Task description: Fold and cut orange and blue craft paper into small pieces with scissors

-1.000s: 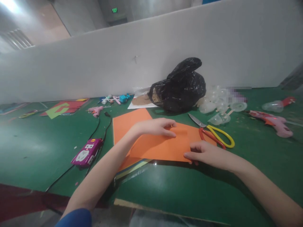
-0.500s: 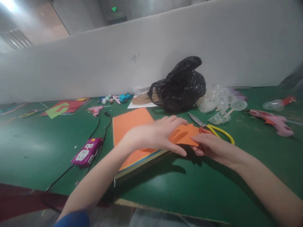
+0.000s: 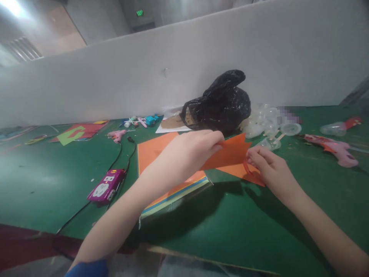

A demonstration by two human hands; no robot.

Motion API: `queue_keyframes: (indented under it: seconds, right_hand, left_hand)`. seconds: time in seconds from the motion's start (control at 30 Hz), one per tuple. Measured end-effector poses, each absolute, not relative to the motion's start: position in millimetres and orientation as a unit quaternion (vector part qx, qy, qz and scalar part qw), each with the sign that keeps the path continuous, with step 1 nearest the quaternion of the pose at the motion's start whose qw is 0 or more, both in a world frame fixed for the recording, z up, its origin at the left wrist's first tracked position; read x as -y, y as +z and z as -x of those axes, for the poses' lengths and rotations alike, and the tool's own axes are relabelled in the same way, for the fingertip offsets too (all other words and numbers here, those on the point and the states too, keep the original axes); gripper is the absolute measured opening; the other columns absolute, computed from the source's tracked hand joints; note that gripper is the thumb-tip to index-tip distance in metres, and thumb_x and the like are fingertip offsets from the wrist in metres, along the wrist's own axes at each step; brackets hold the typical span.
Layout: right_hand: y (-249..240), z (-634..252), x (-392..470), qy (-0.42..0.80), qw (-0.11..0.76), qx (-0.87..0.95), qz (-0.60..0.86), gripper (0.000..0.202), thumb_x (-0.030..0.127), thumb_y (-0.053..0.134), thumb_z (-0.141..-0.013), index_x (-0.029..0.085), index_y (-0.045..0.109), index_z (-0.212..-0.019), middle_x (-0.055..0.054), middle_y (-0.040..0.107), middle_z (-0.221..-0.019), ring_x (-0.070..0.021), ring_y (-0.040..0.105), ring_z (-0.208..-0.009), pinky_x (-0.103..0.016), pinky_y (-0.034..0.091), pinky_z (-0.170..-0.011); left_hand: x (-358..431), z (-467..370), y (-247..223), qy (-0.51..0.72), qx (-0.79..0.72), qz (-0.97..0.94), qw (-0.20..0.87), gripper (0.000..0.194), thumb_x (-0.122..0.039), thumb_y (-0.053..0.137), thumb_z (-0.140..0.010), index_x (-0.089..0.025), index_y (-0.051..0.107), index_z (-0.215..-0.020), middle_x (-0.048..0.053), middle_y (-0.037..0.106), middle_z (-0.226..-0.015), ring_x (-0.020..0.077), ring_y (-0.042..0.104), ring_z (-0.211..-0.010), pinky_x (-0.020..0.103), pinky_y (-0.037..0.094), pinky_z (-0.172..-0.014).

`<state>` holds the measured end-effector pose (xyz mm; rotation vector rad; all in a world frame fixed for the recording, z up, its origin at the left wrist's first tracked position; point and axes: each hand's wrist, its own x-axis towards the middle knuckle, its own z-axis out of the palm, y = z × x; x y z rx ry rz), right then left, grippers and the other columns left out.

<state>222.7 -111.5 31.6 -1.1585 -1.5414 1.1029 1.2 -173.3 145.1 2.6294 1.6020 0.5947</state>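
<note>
My left hand (image 3: 198, 148) is closed on a folded-looking piece of orange paper (image 3: 230, 154), fingers over its left end. It is raised above a stack of coloured paper (image 3: 157, 152) with an orange top sheet and blue and pale green layers at the edge. My right hand (image 3: 269, 167) is closed, fingertips pinched at the right edge of the held paper. Under it lies another orange piece (image 3: 239, 171) on the table. A red curved piece (image 3: 247, 167) shows beside the right fingers, perhaps a scissors handle; the rest is hidden.
A black plastic bag (image 3: 221, 104) stands at the back beside clear plastic cups (image 3: 268, 125). Pink glue guns lie right (image 3: 331, 148) and left (image 3: 117, 135). A purple power strip (image 3: 106, 186) with black cords is at left, near coloured paper sheets (image 3: 89, 130).
My left hand has gone from spread fingers to a closed grip and lifted the orange paper. My right hand has shifted slightly right and up. The yellow-handled scissors are now mostly out of sight.
</note>
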Motion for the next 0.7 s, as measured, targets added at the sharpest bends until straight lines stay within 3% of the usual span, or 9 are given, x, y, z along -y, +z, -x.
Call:
queue_keyframes:
  seconds: [0.1,0.23,0.33,0.43,0.53,0.7]
  right_hand:
    - [30,-223,109,0.577,0.429,0.602,0.347,0.038,0.067,0.062,-0.083,0.031,0.069,-0.096,-0.003,0.069,-0.093,-0.024,0.064,-0.086,-0.035,0.052,-0.076]
    - [26,-221,109,0.681,0.341,0.597,0.249,0.049,0.068,0.062,-0.082,0.03,0.068,-0.111,-0.006,0.07,-0.114,-0.0283,0.065,-0.105,-0.04,0.053,-0.092]
    - [26,-217,114,0.626,0.336,0.629,0.315,0.04,0.064,0.068,-0.079,0.027,0.068,-0.094,-0.005,0.068,-0.096,-0.0249,0.063,-0.092,-0.036,0.052,-0.086]
    - [26,-210,118,0.558,0.342,0.646,0.393,0.047,0.067,0.067,-0.078,0.024,0.053,-0.064,0.001,0.05,-0.065,-0.0175,0.048,-0.064,-0.03,0.044,-0.061]
    - [22,-204,118,0.511,0.338,0.671,0.418,0.056,0.07,0.063,-0.078,0.024,0.039,-0.058,0.003,0.035,-0.061,-0.0146,0.033,-0.059,-0.03,0.028,-0.053]
    - [13,-199,116,0.497,0.327,0.688,0.415,0.057,0.071,0.059,-0.08,0.024,0.035,-0.059,0.004,0.027,-0.063,-0.0143,0.028,-0.059,-0.03,0.022,-0.055]
  left_hand:
    - [180,3,159,0.201,-0.52,-0.827,0.073,0.019,-0.024,0.047,-0.098,-0.023,0.065,-0.091,-0.002,0.066,-0.084,0.0142,0.057,-0.074,0.028,0.038,-0.068]
    - [171,10,157,0.162,-0.531,-0.816,0.162,0.019,-0.027,0.048,-0.096,-0.023,0.067,-0.091,-0.002,0.068,-0.087,0.0141,0.058,-0.077,0.027,0.038,-0.066]
    - [156,10,143,0.117,-0.522,-0.815,0.222,0.02,-0.032,0.049,-0.094,-0.022,0.066,-0.089,-0.003,0.067,-0.084,0.013,0.056,-0.073,0.026,0.035,-0.061]
    - [146,7,129,0.074,-0.495,-0.825,0.262,0.023,-0.033,0.046,-0.095,-0.02,0.064,-0.086,-0.002,0.065,-0.083,0.0125,0.053,-0.071,0.026,0.035,-0.062]
    - [141,3,121,0.05,-0.493,-0.824,0.277,0.025,-0.039,0.047,-0.095,-0.02,0.062,-0.087,-0.002,0.063,-0.083,0.0128,0.051,-0.071,0.027,0.033,-0.061]
    - [138,0,115,0.027,-0.508,-0.81,0.293,0.028,-0.041,0.047,-0.095,-0.019,0.059,-0.083,-0.001,0.06,-0.081,0.0131,0.049,-0.07,0.027,0.032,-0.062]
